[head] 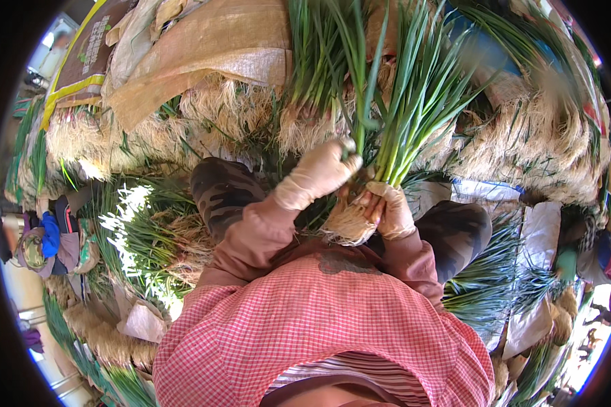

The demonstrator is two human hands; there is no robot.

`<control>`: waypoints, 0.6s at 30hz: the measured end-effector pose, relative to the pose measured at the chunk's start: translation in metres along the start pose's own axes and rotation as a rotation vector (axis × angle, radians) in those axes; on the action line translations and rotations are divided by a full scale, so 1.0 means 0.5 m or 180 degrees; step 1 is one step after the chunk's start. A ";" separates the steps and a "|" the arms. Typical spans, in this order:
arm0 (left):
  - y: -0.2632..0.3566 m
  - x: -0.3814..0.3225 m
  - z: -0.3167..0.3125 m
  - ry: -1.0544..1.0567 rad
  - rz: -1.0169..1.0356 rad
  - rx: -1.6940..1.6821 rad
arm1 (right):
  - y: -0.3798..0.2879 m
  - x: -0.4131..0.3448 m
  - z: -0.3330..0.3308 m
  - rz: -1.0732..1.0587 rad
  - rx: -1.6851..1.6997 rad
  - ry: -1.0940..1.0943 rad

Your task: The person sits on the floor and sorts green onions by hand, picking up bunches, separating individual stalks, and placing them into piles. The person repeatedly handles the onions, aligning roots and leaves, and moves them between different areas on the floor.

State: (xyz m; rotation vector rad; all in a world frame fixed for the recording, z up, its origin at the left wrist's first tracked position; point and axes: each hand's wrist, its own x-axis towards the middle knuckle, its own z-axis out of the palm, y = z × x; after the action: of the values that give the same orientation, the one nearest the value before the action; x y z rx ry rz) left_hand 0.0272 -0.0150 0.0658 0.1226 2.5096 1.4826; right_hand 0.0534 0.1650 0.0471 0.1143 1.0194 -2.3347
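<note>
My right hand point(393, 209), in a pale thin glove, grips a bunch of green onions point(394, 152) near its base. Its leaves point away from me, and its pale roots point(350, 224) hang towards my lap. Just left of the bunch, my gloved left hand point(320, 170) is curled into a fist with bits of green leaf between its fingers. A green onion stalk point(359, 122) rises right beside that fist; the fingers hide where it ends. Directly beyond my hands lie more bunched green onions point(315, 76), roots towards me.
A tan woven sheet point(224, 46) covers part of the rooted row ahead. A brown printed sack point(84, 56) lies far left. Loose green onions point(158, 239) are heaped beside my left knee; others point(483, 274) lie on the right. People point(56, 239) sit at the left edge.
</note>
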 end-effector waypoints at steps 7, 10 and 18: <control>-0.104 0.065 0.048 0.1020 0.0288 0.0714 | 0.012 -0.015 0.016 0.0190 0.1051 -0.0461; -0.156 0.058 0.028 0.1991 0.0980 0.1583 | 0.001 -0.045 0.028 -0.0088 0.1245 -0.0844; -0.150 0.069 -0.037 0.1031 0.0626 0.2157 | -0.023 -0.014 0.023 -0.0133 0.1566 -0.1079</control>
State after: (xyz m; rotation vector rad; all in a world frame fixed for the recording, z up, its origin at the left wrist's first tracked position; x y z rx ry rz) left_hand -0.0077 -0.0608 0.0037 0.2602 3.2493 0.6765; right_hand 0.0544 0.1666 0.0647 -0.1122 0.2780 -2.4850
